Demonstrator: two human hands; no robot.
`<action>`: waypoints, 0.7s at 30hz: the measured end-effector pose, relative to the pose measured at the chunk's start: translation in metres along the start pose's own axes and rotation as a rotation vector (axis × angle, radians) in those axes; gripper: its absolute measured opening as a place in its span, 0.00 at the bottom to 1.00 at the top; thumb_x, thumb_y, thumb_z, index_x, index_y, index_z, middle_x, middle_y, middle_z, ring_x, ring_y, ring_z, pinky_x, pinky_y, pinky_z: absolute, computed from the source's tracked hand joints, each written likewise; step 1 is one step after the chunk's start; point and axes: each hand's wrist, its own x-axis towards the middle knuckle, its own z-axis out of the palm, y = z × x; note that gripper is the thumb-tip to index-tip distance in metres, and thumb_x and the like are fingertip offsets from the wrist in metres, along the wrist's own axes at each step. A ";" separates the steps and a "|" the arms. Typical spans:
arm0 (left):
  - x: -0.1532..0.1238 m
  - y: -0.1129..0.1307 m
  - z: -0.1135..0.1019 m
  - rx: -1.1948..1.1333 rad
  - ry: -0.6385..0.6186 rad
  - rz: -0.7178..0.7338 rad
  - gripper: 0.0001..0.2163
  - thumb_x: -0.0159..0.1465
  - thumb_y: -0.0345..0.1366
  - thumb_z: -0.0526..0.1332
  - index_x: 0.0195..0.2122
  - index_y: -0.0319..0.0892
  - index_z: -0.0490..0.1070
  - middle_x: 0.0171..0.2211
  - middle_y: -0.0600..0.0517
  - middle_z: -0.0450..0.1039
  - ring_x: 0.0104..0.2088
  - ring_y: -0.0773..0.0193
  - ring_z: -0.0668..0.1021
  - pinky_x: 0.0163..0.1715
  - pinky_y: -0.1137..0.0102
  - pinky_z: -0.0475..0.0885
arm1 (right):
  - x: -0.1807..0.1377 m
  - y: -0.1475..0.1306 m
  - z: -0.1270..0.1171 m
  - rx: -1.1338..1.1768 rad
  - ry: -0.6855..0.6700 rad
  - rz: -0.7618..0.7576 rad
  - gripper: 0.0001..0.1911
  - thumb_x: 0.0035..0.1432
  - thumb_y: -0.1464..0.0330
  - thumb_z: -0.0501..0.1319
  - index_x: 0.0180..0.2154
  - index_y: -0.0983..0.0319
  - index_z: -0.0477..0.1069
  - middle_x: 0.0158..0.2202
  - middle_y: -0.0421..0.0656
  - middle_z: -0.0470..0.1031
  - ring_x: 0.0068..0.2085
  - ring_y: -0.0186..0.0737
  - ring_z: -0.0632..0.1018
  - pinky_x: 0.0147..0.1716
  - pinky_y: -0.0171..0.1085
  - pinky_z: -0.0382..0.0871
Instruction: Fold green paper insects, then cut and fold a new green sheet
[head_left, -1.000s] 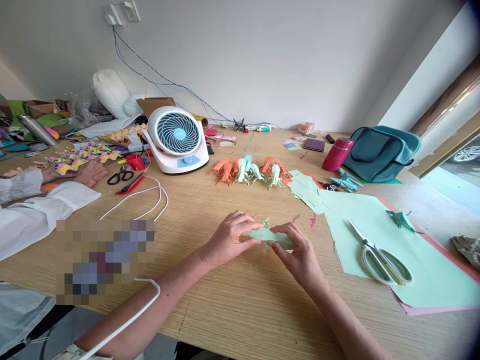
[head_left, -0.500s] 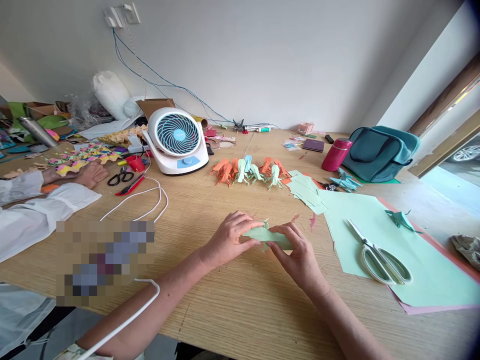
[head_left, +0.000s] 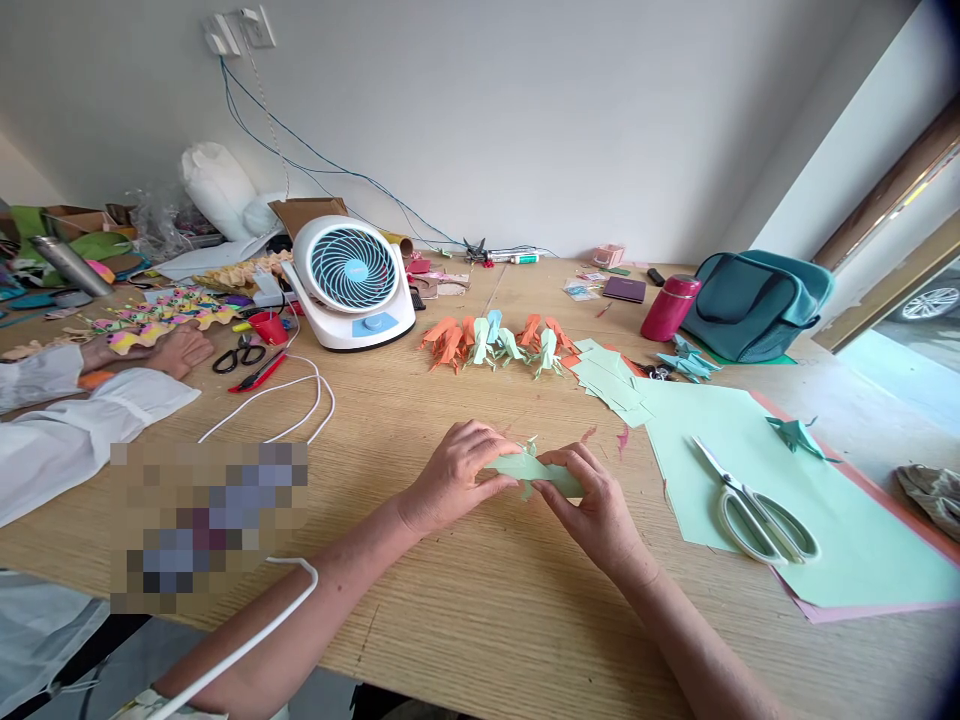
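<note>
Between my two hands, just above the wooden table, is a pale green piece of folded paper (head_left: 529, 466). My left hand (head_left: 463, 468) pinches its left end between thumb and fingers. At its right end, my right hand (head_left: 592, 498) grips it the same way. Thin cut or curled bits of paper stick out above and below its middle. Part of the paper is hidden behind my fingers. Beyond my hands stands a row of orange folded paper figures (head_left: 448, 342) and pale green folded paper figures (head_left: 481, 342). Pale green paper pieces (head_left: 609, 378) lie to their right.
Scissors (head_left: 761, 510) rest on large green sheets (head_left: 675, 450) at right. A pink bottle (head_left: 670, 306) and teal bag (head_left: 742, 305) stand behind. At left are a fan (head_left: 352, 280), a white cable (head_left: 330, 400), black scissors (head_left: 238, 354) and another person's sleeved arms (head_left: 97, 415).
Both hands keep their hold on the folded paper in nearly the same place. The whole view has shifted very slightly.
</note>
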 end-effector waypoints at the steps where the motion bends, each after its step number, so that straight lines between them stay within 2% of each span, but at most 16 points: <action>1: 0.000 -0.001 0.000 0.012 0.005 -0.010 0.12 0.64 0.41 0.64 0.47 0.44 0.71 0.41 0.50 0.77 0.44 0.59 0.74 0.48 0.64 0.65 | 0.000 0.001 -0.001 -0.007 0.000 0.004 0.06 0.62 0.66 0.61 0.42 0.58 0.71 0.38 0.42 0.72 0.37 0.39 0.74 0.35 0.37 0.68; 6: -0.001 -0.010 0.003 0.050 -0.046 -0.076 0.11 0.63 0.39 0.65 0.46 0.45 0.72 0.43 0.50 0.77 0.45 0.58 0.74 0.48 0.62 0.66 | 0.004 0.005 -0.011 -0.057 0.054 0.017 0.06 0.62 0.66 0.62 0.41 0.58 0.71 0.37 0.42 0.72 0.37 0.40 0.74 0.36 0.38 0.68; 9: -0.001 -0.010 0.006 -0.015 -0.099 -0.134 0.11 0.60 0.37 0.67 0.44 0.45 0.74 0.44 0.50 0.77 0.47 0.56 0.74 0.49 0.61 0.66 | 0.005 0.006 -0.015 -0.073 0.084 -0.004 0.06 0.62 0.65 0.61 0.41 0.58 0.72 0.37 0.43 0.72 0.37 0.41 0.74 0.36 0.38 0.68; 14: 0.002 0.002 0.007 -0.402 0.032 -0.315 0.07 0.64 0.39 0.63 0.39 0.43 0.74 0.41 0.49 0.76 0.46 0.60 0.75 0.49 0.65 0.67 | 0.002 0.000 -0.010 -0.075 0.053 -0.071 0.07 0.63 0.67 0.61 0.44 0.58 0.71 0.38 0.43 0.72 0.37 0.40 0.75 0.36 0.37 0.69; 18: 0.002 0.007 0.010 -0.657 -0.029 -0.474 0.11 0.63 0.43 0.63 0.33 0.40 0.75 0.37 0.49 0.75 0.41 0.61 0.76 0.44 0.68 0.69 | -0.001 -0.003 -0.003 -0.094 0.013 -0.114 0.08 0.64 0.67 0.60 0.46 0.58 0.70 0.39 0.44 0.71 0.37 0.39 0.74 0.36 0.38 0.70; 21: 0.001 0.007 0.015 -0.742 -0.033 -0.497 0.11 0.62 0.43 0.63 0.30 0.41 0.77 0.38 0.48 0.76 0.42 0.59 0.76 0.46 0.66 0.69 | -0.002 -0.003 0.000 -0.146 -0.008 -0.140 0.09 0.64 0.68 0.59 0.46 0.58 0.70 0.39 0.45 0.70 0.37 0.39 0.74 0.36 0.38 0.70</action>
